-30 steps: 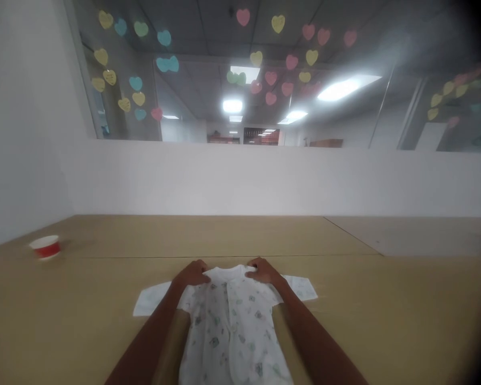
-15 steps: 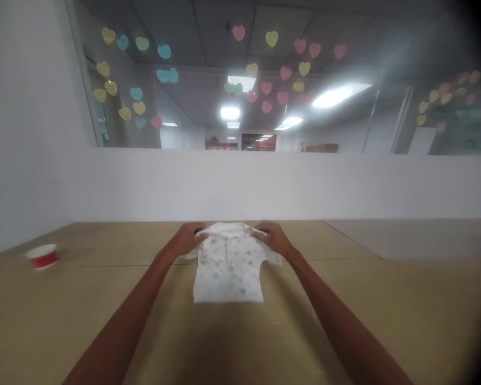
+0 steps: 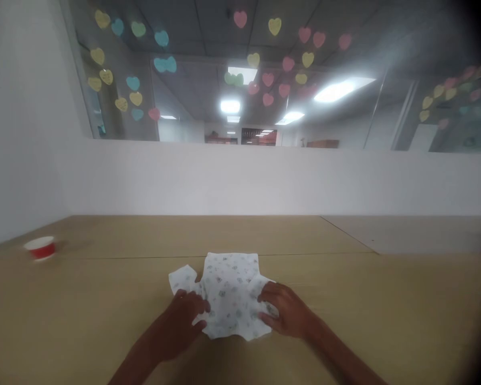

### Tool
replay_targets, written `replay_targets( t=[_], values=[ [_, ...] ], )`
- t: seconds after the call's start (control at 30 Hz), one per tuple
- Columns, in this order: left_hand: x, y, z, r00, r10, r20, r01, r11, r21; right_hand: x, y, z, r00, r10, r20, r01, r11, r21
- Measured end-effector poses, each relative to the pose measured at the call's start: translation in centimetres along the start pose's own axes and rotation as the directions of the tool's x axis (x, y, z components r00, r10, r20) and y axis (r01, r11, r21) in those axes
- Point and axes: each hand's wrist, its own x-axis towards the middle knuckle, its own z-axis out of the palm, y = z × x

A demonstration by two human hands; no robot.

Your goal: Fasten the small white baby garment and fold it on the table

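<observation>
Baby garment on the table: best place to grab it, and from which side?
Probably the short sleeve sticking out on the left of the printed white baby garment, pinched from the left. It projects clear of the bunched body, while the left hand and right hand occupy the near edge.

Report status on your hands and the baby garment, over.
Left hand, right hand on near edge of printed white baby garment. Garment bunched, one sleeve out left. Red-and-white cup far left, apart from hands.
</observation>
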Motion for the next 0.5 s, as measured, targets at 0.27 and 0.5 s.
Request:
replay_targets(
  t=[0.27,0.5],
  values=[
    [6.0,-6.1,5.6,0.998,-0.036,-0.061,0.046,0.982,0.182,2.3,3.3,3.2,0.963,0.262,0.069,-0.242,0.947,-0.21],
    [4.5,-9.1,2.8,0.955,-0.296,-0.033,0.297,0.941,0.16,0.6,5.3,-0.6,0.873,0.487,-0.004,-0.481,0.862,-0.162]
  ],
)
